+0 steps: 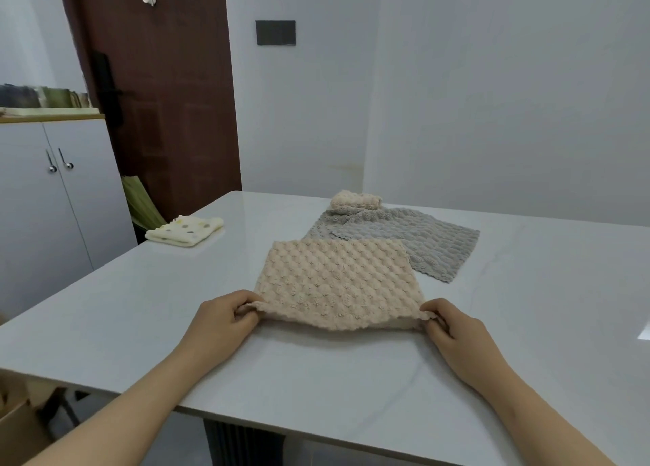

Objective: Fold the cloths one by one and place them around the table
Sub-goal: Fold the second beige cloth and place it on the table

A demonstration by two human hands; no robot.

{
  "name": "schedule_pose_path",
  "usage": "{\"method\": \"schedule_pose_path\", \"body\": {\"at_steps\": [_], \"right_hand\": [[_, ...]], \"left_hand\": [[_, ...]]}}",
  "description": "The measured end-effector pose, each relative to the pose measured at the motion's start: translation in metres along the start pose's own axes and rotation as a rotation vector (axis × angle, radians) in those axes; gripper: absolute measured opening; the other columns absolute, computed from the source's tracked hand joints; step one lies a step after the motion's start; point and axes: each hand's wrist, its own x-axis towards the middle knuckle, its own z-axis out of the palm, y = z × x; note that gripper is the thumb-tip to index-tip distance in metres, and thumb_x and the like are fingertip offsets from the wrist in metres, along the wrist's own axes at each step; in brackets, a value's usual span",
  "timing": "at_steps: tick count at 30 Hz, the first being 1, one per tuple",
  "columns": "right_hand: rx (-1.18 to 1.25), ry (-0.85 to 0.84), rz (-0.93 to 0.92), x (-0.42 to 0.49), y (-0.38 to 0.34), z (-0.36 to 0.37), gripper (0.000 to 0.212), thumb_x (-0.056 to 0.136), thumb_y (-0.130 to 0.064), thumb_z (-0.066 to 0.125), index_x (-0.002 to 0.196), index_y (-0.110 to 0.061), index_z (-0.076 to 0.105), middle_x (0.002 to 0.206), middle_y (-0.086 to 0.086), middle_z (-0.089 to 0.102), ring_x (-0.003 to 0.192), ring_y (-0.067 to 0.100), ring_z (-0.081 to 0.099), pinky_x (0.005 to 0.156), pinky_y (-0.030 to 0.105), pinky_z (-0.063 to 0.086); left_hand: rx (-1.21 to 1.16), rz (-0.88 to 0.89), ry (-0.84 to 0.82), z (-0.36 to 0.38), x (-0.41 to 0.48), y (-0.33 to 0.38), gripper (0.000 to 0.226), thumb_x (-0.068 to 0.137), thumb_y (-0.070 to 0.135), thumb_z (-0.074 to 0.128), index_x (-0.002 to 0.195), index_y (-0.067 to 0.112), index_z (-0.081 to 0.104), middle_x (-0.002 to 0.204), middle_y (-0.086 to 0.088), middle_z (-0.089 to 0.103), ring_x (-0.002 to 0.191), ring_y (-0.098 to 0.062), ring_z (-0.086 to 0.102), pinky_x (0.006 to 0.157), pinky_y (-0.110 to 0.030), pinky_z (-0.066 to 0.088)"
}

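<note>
While left hand [225, 319] and right hand [457, 339] pinch its near corners, beige cloth [337, 282] lies beyond the fingers [438, 325]

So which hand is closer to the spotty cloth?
Left. The left hand is right of the spotty cloth, nearer the camera; the right hand is much farther right.

Left hand [220, 319], right hand [457, 339], forearms [140, 395] bare

Soft, even light; white glare at the right edge of the table [316, 377]; door [158, 96] beyond it bows.
</note>
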Motion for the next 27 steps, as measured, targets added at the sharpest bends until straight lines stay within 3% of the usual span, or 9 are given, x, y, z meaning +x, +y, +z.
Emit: {"method": "schedule_pose_path", "body": {"at_steps": [4,8,14,18,22,25,27], "right_hand": [[0.026,0.0,0.024,-0.002,-0.003,-0.003,0.023,0.093,-0.017,0.049,0.081,-0.036,0.05,0.077,-0.014,0.061,0.076,0.0,0.054,0.064,0.006,0.038],[0.044,0.021,0.053,-0.007,-0.005,-0.005,0.026,0.093,-0.017,0.05,0.076,-0.038,0.05,0.076,-0.017,0.061,0.076,-0.004,0.053,0.064,0.003,0.037],[-0.007,0.038,0.045,-0.022,-0.012,-0.003,0.015,0.093,-0.019,0.05,0.082,-0.029,0.054,0.068,-0.014,0.057,0.068,-0.001,0.051,0.059,0.008,0.036],[-0.005,0.018,0.055,-0.035,-0.021,-0.005,0.014,0.092,-0.02,0.051,0.081,-0.028,0.056,0.075,-0.007,0.063,0.071,0.003,0.052,0.059,0.009,0.034],[-0.072,-0.019,0.057,-0.047,-0.026,-0.009,0.012,0.092,-0.022,0.05,0.084,-0.029,0.055,0.082,-0.001,0.066,0.077,0.013,0.056,0.067,0.02,0.039],[-0.089,-0.018,0.057,-0.047,-0.028,-0.011,0.015,0.092,-0.022,0.05,0.08,-0.03,0.054,0.073,-0.003,0.062,0.069,0.01,0.053,0.062,0.021,0.038],[-0.037,0.024,0.067,-0.041,-0.03,-0.013,0.019,0.091,-0.022,0.052,0.075,-0.031,0.053,0.07,-0.005,0.06,0.066,0.007,0.051,0.059,0.018,0.036]], "left_hand": [[-0.031,-0.051,-0.071,-0.005,-0.002,0.003,0.025,0.093,0.019,0.051,0.081,0.041,0.057,0.089,0.011,0.068,0.087,-0.008,0.059,0.071,-0.013,0.04],[-0.004,-0.079,-0.05,-0.006,-0.007,0.005,0.025,0.093,0.02,0.049,0.077,0.037,0.057,0.084,0.002,0.069,0.084,-0.017,0.061,0.068,-0.023,0.04],[0.033,-0.094,-0.101,-0.019,-0.023,0.01,0.022,0.093,0.023,0.05,0.075,0.03,0.06,0.071,0.001,0.063,0.069,-0.014,0.054,0.063,-0.025,0.036],[0.085,-0.1,-0.125,-0.027,-0.032,0.014,0.027,0.092,0.022,0.051,0.066,0.018,0.053,0.061,0.003,0.051,0.062,-0.012,0.046,0.059,-0.026,0.031],[0.059,-0.09,-0.143,-0.032,-0.042,0.015,0.022,0.09,0.022,0.055,0.079,0.006,0.063,0.069,-0.003,0.057,0.068,-0.015,0.05,0.062,-0.025,0.034],[0.038,-0.075,-0.09,-0.035,-0.043,0.017,0.013,0.091,0.026,0.054,0.087,0.017,0.064,0.077,-0.004,0.063,0.073,-0.017,0.055,0.067,-0.026,0.04],[0.018,-0.074,-0.036,-0.037,-0.038,0.019,0.006,0.091,0.028,0.053,0.091,0.026,0.059,0.07,-0.001,0.058,0.066,-0.012,0.051,0.062,-0.025,0.039]]}}
